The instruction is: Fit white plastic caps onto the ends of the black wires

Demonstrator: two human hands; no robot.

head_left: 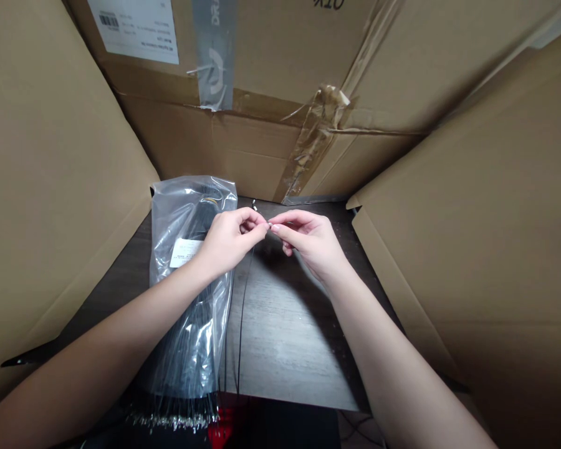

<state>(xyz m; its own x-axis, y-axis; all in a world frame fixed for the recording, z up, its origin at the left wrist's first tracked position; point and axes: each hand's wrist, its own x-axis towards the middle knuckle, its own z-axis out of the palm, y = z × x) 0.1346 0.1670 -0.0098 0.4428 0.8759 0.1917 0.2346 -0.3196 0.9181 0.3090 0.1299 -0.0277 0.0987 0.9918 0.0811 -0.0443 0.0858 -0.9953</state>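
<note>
My left hand (pixel 231 238) and my right hand (pixel 311 240) meet over the table, each in a pinch. Between their fingertips is a tiny pale cable end (pixel 270 226), mostly hidden by the fingers. A thin black cable (pixel 241 312) runs from under my left fingers down past the table's front edge. Just beyond my left hand a small white-tipped connector (pixel 254 204) shows. Beneath my left forearm lies a clear plastic bag (pixel 168 206) with a white label (pixel 186 252). Many black cables fill it, and their silvery ends (pixel 177 419) stick out over the front edge.
Cardboard walls surround the dark wood table (pixel 290 337): a left panel (pixel 42 187), a right panel (pixel 486 206) and a taped box (pixel 262 143) at the back. Something red (pixel 222 427) shows below the front edge.
</note>
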